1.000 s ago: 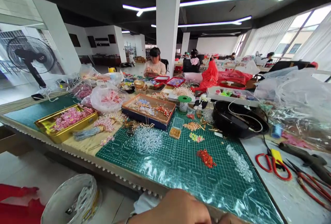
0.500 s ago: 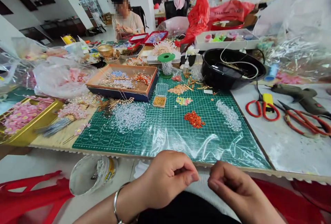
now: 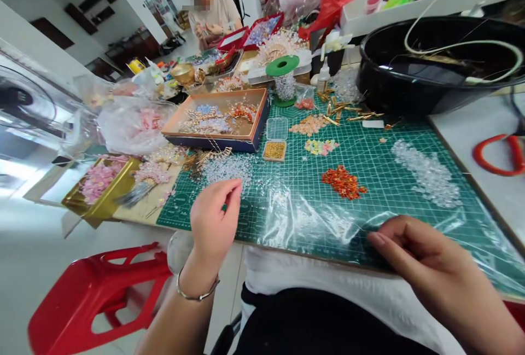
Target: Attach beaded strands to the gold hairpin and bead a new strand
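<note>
My left hand point(image 3: 215, 214) reaches over the near edge of the green cutting mat, thumb and forefinger pinched beside the pile of clear beads point(image 3: 227, 169). Anything between those fingertips is too small to make out. Over the mat's front edge at right is my right hand point(image 3: 429, 259), its thumb pressed to the forefinger; what it holds, if anything, cannot be made out. A heap of orange-red beads point(image 3: 343, 182) lies beyond it, with clear beads point(image 3: 429, 174) heaped farther right. A small clear box of gold beads point(image 3: 274, 151) stands open in the middle.
An orange-lined tray point(image 3: 176, 137) holds beaded ornaments. A green spool point(image 3: 283, 65) stands behind the mat, a black basin point(image 3: 381, 89) at back right. Pink flowers fill a gold box point(image 3: 112, 199) at left. A red stool point(image 3: 65, 300) is below. Another person point(image 3: 217, 16) sits across.
My hands have moved apart: the left went forward and left to the clear beads, the right outward to the right. The view has tilted and shifted.
</note>
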### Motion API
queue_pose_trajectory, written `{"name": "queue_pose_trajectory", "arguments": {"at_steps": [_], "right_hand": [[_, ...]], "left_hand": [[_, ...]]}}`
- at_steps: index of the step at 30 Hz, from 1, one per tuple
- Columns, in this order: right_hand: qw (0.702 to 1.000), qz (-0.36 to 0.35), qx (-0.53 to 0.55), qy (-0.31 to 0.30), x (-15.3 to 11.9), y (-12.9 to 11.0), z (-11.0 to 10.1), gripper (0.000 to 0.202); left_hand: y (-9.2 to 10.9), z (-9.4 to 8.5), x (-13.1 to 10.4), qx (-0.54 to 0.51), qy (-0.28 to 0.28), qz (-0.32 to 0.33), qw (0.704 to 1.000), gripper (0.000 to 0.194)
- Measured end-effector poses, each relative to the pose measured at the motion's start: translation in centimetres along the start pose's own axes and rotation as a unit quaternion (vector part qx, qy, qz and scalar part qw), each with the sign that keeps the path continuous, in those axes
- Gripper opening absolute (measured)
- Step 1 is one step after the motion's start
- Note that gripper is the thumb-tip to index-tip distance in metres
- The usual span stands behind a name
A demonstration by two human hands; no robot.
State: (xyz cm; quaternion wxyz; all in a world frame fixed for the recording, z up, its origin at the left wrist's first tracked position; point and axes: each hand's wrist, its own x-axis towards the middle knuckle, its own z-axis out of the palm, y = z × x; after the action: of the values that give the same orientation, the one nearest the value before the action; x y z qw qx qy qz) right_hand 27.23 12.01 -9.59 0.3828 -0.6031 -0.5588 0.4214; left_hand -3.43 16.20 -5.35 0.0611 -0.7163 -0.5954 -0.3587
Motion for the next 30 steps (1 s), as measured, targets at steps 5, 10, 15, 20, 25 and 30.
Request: {"name": "queue_pose_trajectory", "arguments": {"at_steps": [5, 10, 15, 20, 25, 30], "right_hand": [[0.992, -0.020, -0.112, -0.048, 0.0, 1.2, -0.7, 0.042], [0.992, -0.025, -0.117, -0.031, -0.1, 1.3, -0.6, 0.042], [0.994, -0.003, -0.092, -0.057, -0.3, 1.0, -0.2, 0.039], [0.997, 0.010, -0.061, -0.041, -0.6, 0.7, 0.2, 0.037], [0.997, -0.001, -0.068, -0.047, -0.4, 0.7, 0.2, 0.039], [0.992, -0.022, -0.063, -0.104, 0.3, 1.6, -0.3, 0.044]], "left_hand": [[-0.1, 0.4, -1.5, 0.008, -0.078, 0.039, 0.996, 0.011], [0.1, 0.5, -1.6, -0.030, -0.086, 0.039, 0.995, 0.017], [0.4, 0.7, 0.8, -0.015, -0.126, 0.003, 0.992, 0.016], [1.7, 2.0, 6.0, 0.058, -0.161, 0.065, 0.983, 0.023], [1.9, 6.1, 10.7, 0.145, -0.317, 0.109, 0.931, 0.024], [1.8, 8.4, 12.8, 0.169, -0.392, 0.129, 0.895, 0.015]]}}
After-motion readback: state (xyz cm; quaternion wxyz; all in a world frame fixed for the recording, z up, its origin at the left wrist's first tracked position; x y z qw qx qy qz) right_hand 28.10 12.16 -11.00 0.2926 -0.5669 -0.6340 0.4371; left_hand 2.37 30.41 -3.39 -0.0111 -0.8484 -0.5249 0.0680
